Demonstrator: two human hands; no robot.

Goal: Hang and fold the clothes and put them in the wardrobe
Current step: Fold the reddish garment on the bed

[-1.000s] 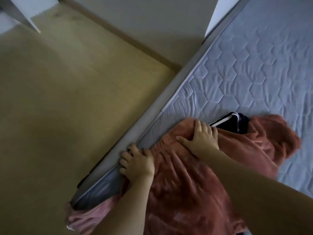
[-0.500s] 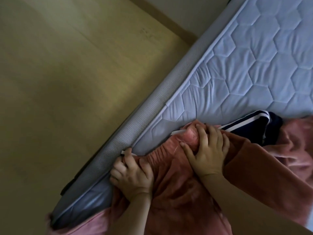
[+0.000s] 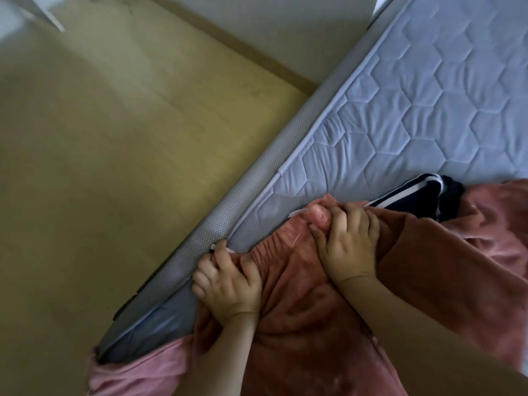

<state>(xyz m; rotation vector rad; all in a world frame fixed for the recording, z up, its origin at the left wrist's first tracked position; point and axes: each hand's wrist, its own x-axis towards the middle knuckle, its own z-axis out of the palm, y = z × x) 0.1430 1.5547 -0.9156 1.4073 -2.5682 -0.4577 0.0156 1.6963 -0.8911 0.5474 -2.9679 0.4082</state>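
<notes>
Left hand (image 3: pixel 228 284) grips the gathered waistband of the pink fleece garment (image 3: pixel 300 324) at the mattress (image 3: pixel 414 115) edge, fingers curled into the fabric. Right hand (image 3: pixel 350 241) clamps the same waistband further in. Navy striped garment (image 3: pixel 414 195) lies partly under the pink one, toward the mattress middle.

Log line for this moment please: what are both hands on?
left hand grips pink garment waistband at mattress edge | right hand grips same waistband | navy striped garment beside | not folded
</notes>
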